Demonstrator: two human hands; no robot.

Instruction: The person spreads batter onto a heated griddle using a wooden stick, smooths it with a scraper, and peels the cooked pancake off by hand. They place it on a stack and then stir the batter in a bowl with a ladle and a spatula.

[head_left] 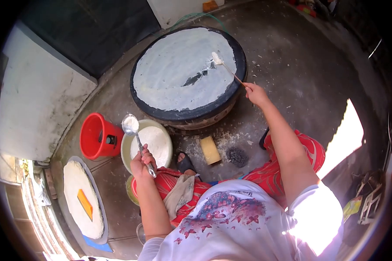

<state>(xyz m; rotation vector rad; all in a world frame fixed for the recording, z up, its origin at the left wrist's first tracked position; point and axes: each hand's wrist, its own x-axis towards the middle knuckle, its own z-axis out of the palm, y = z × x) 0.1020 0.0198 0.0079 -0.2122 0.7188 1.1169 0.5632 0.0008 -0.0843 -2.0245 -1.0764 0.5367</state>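
Note:
My right hand (256, 94) is closed round the thin handle of a batter spreader (217, 59), its white-coated head resting on the round griddle (139, 104). A wide layer of pale batter (178, 65) covers most of the dark griddle top, with a bare dark gap right of the middle. My left hand (143, 163) grips a metal ladle (130, 125) by its handle; white batter lies in its bowl. Beneath the ladle stands a pale basin (125, 150) holding more white batter.
A red bucket (91, 139) stands left of the basin. Farther left lies a stack of pale flatbreads (76, 187) with an orange scraper (85, 203) on top. A yellow sponge-like block (210, 150) and a dark scrubber (237, 156) sit before the griddle. A cloth (180, 195) drapes over my leg.

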